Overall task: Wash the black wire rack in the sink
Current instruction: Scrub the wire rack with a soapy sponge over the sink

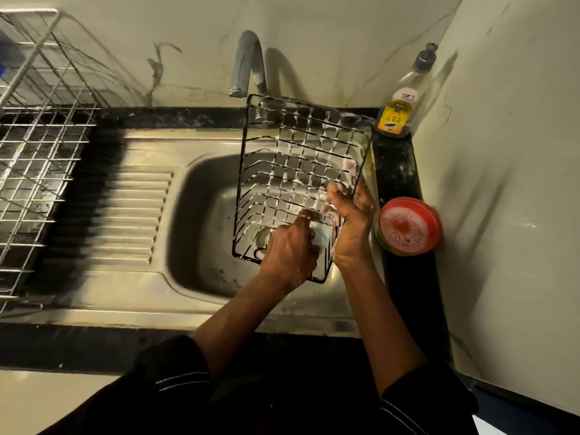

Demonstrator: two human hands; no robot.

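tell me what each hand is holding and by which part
The left hand grips a pale sponge, pressed against the wires. The right hand holds the black wire rack by its right side rim.

Both forearms are bare and reach forward. The left hand point(290, 251), flecked with suds, is at the near end of the black wire rack point(301, 146), fingers curled round a pale scrub pad point(321, 237). The right hand point(353, 221) grips the rack's right rim, fingers hooked over the wires.
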